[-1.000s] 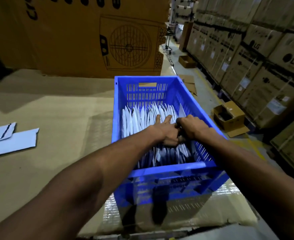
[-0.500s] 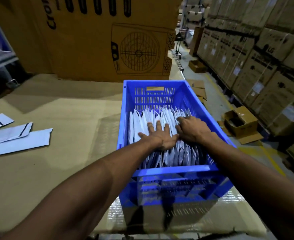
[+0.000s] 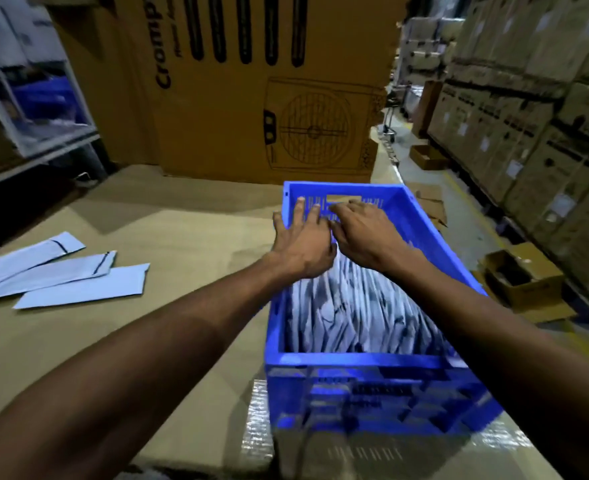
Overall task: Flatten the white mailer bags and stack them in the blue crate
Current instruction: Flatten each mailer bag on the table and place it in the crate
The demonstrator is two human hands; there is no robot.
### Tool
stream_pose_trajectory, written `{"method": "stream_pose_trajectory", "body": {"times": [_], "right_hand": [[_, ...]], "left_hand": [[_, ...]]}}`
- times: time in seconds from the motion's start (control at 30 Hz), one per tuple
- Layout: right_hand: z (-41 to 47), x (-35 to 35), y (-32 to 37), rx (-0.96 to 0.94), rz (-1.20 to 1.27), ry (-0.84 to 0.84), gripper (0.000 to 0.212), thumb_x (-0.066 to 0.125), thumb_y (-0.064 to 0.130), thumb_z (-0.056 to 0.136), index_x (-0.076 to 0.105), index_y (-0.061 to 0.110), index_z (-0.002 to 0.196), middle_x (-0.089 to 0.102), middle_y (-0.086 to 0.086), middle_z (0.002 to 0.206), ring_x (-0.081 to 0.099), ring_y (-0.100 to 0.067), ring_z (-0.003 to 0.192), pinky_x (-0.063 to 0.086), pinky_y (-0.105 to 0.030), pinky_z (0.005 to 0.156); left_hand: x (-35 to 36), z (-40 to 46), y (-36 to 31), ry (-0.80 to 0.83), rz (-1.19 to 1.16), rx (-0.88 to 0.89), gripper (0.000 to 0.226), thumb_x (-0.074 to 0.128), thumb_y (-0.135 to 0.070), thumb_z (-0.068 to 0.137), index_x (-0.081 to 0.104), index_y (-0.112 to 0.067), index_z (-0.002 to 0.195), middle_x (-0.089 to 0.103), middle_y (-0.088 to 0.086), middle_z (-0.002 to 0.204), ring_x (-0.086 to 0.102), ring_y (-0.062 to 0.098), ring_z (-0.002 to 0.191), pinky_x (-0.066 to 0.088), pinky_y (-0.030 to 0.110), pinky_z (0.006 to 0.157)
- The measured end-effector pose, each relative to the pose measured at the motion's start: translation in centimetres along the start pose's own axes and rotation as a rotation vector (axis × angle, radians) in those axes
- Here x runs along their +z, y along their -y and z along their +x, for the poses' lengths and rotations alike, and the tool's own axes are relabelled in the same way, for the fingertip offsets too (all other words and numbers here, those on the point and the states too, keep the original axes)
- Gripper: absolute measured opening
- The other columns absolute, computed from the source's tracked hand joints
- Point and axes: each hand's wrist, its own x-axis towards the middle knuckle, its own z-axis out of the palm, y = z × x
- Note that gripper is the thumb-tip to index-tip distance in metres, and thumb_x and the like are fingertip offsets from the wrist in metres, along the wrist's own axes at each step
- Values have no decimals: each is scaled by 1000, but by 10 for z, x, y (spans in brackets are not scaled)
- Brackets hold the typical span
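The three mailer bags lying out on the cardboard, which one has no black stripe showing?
The nearest mailer bag, closest to the blue crate. It looks plain, while the other two show a dark band near one end.

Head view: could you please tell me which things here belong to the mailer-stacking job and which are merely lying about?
Job: blue crate; mailer bags in it; three loose mailer bags; left hand; right hand.

Lying about: fan carton; open box; stacked cartons.

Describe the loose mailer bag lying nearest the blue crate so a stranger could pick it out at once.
Start at the blue crate on the cardboard-covered table, then look left to three white mailer bags fanned out flat. The one wanted is the nearest mailer bag, closest to the crate and the viewer. Unlike its two neighbours, it shows no black stripe.
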Motion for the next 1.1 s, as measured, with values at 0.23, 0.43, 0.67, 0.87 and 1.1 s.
{"method": "stream_pose_trajectory", "body": {"times": [0.23,0.43,0.67,0.87,1.1], "right_hand": [[82,-13,89,-144,-58,116,44,39,40,94,57,10,119,65,-20,116,57,-38,114,49,-46,90],[126,38,197,-113,-6,355,45,44,46,98,52,17,132,59,-21,127,56,-39,116,50,-44,91],[98,172,312,-165,146,499,42,44,45,95,54,18,126,61,-12,128,56,-34,118,47,-43,94],[78,227,343,-187,145,466,48,34,43,99,41,17,139,46,-9,142,40,-33,133,38,-49,103],[87,241,347,-143,185,480,68,32,51,97,20,19,155,8,-6,165,5,-29,151,13,-55,117]], "left_hand": [[-24,-32,128,-159,23,-102,55,44,-43,101,42,-16,149,24,6,166,7,31,155,15,66,116],[21,-80,248,-96,-20,-154,47,42,-40,104,48,-17,145,30,4,163,10,29,154,18,56,117],[109,-143,369,60,-66,-196,81,10,-54,88,47,-13,147,36,8,161,20,29,153,25,45,117],[162,-167,429,201,-32,-278,99,-6,-70,83,9,-13,162,-6,8,170,-13,27,156,-2,55,123],[173,-177,408,181,-42,-257,86,2,-66,92,13,-18,162,-2,6,171,0,28,157,13,52,121]]}}
